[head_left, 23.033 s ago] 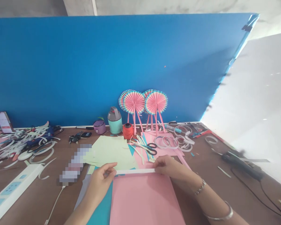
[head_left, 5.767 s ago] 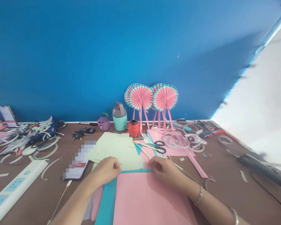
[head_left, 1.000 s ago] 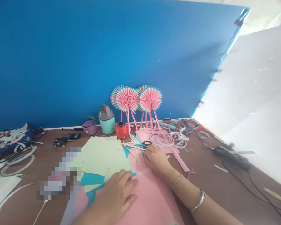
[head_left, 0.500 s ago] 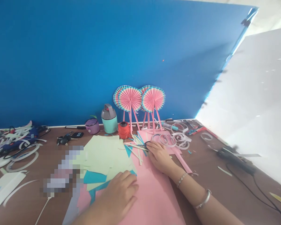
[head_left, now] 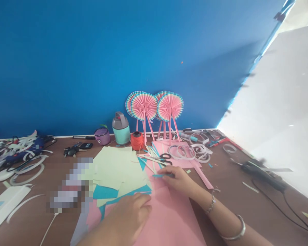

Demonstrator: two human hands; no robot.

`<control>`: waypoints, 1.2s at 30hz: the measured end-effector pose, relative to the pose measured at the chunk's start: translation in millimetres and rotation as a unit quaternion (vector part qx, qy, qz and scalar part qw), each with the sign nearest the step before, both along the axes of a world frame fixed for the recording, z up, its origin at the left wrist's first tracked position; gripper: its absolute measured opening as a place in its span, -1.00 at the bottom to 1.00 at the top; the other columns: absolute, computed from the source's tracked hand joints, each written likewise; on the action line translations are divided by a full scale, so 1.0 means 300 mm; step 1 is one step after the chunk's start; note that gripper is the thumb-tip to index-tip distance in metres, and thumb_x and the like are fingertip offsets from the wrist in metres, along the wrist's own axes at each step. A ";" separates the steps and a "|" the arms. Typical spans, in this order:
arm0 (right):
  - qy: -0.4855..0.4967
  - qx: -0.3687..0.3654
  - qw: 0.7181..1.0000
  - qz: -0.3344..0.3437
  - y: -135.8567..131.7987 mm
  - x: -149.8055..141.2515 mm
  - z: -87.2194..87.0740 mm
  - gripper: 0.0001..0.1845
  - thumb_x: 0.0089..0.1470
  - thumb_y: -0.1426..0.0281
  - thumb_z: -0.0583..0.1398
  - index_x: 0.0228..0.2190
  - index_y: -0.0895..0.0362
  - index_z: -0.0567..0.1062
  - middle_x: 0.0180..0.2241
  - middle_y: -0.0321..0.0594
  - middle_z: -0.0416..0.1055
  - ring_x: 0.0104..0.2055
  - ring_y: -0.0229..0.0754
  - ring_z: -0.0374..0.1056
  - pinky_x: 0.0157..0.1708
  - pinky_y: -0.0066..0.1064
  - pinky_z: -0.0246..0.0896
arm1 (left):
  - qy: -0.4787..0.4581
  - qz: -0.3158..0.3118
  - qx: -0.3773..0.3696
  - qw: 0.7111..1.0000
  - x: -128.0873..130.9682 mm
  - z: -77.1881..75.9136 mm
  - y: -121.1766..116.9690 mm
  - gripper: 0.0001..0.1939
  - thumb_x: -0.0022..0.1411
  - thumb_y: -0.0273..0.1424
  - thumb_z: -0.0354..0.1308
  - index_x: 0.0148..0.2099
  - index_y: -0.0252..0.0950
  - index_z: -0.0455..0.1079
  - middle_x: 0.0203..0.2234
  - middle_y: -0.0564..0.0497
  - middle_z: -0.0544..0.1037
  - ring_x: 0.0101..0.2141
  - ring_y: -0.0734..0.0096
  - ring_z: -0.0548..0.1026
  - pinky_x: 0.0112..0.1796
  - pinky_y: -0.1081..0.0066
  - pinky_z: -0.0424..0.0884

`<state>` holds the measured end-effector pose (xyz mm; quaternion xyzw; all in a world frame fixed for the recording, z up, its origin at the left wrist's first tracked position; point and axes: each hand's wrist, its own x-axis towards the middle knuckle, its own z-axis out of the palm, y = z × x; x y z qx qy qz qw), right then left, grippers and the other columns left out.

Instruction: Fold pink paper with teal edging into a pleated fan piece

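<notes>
My right hand [head_left: 178, 179] is closed in a pinch on a narrow blue paper strip [head_left: 157, 175], just above the pink paper sheet [head_left: 169, 215]. Black-handled scissors [head_left: 166, 159] lie free beyond its fingers, blades among thin paper strips [head_left: 150, 164]. My left hand [head_left: 133, 213] rests palm down on the pink sheet with its fingers loosely apart, holding nothing. Beside it are blue paper offcuts [head_left: 105, 192] and a stack of pale green sheets [head_left: 118, 164].
Pink pleated paper fans [head_left: 144, 106] stand against the blue wall [head_left: 92, 61]. Near them sit a red thread spool [head_left: 137, 140], a turquoise container [head_left: 121, 131] and a purple pot [head_left: 102, 136]. Tape rings [head_left: 182, 152] lie right; a power strip [head_left: 263, 174] sits farther right.
My right hand has let go of the scissors and moved nearer, and now pinches a blue paper strip. My left hand has stayed almost in place. The view has shifted slightly.
</notes>
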<state>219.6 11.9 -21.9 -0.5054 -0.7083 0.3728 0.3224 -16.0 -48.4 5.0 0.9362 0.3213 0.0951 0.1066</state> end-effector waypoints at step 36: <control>-0.118 -0.013 0.989 -0.083 -0.075 -0.127 0.020 -0.81 -0.19 0.56 0.09 -0.73 0.16 0.27 -0.48 -0.25 0.31 -0.33 -0.21 0.23 -0.33 -0.44 0.11 | -0.020 0.029 -0.021 0.999 0.012 -0.007 0.009 -0.77 0.27 -0.55 -0.07 -0.31 -0.26 0.40 -0.28 -0.04 0.43 -0.24 0.29 0.36 -0.24 0.29 0.35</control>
